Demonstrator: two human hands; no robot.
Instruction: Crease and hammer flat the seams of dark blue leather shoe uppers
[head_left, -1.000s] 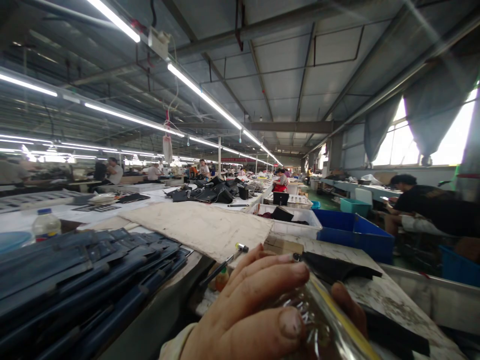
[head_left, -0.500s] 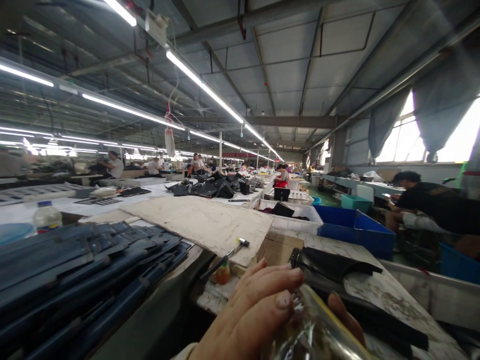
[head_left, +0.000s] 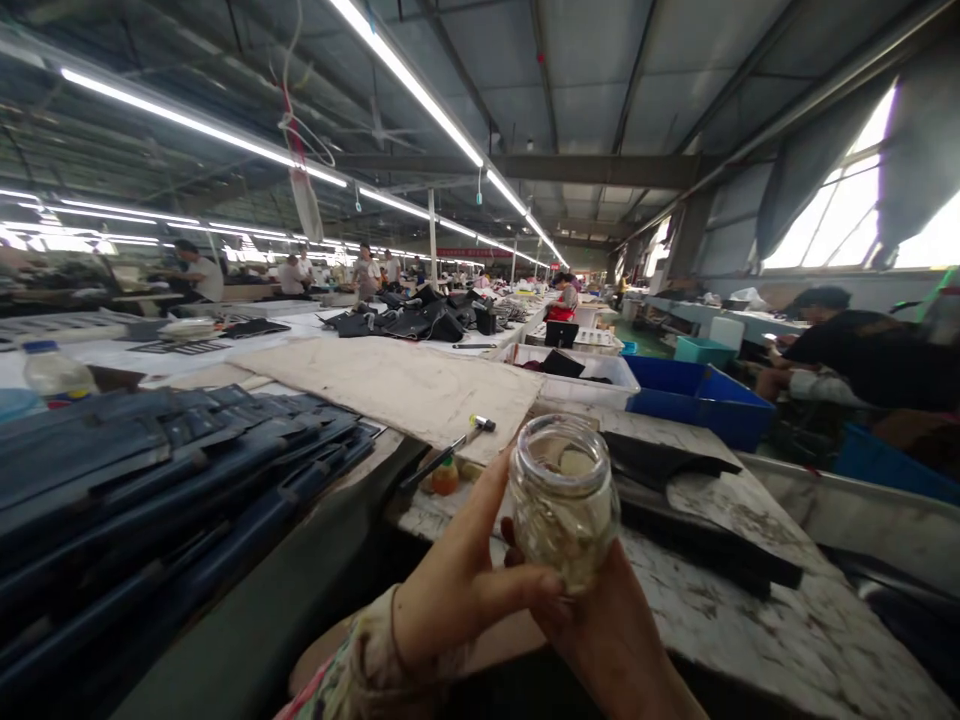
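Observation:
An open-mouthed clear glass jar [head_left: 562,530] stands nearly upright in front of me, held between both hands. My left hand [head_left: 480,560] is curved round its left side, the thumb across the lower front. From below and the right, my right hand [head_left: 611,625] grips the jar's base; its fingers are partly hidden. Cloudy pale marks or contents show through the glass; I cannot tell which. Just beyond the left hand are a small bottle of orange liquid [head_left: 445,478] with a green top and a hammer-like tool [head_left: 480,424] with a black and yellow head.
Stacked dark blue pieces [head_left: 187,490] cover the left. A beige cloth [head_left: 390,385] lies ahead. Black strips [head_left: 697,530] rest on the stained worktable [head_left: 697,620] at right. White [head_left: 611,382] and blue bins [head_left: 697,400] stand beyond. A person [head_left: 862,340] sits far right.
The jar has turned more upright and its open mouth now shows. My left hand has shifted down its side, and more of my right hand is visible. The view has tipped downward.

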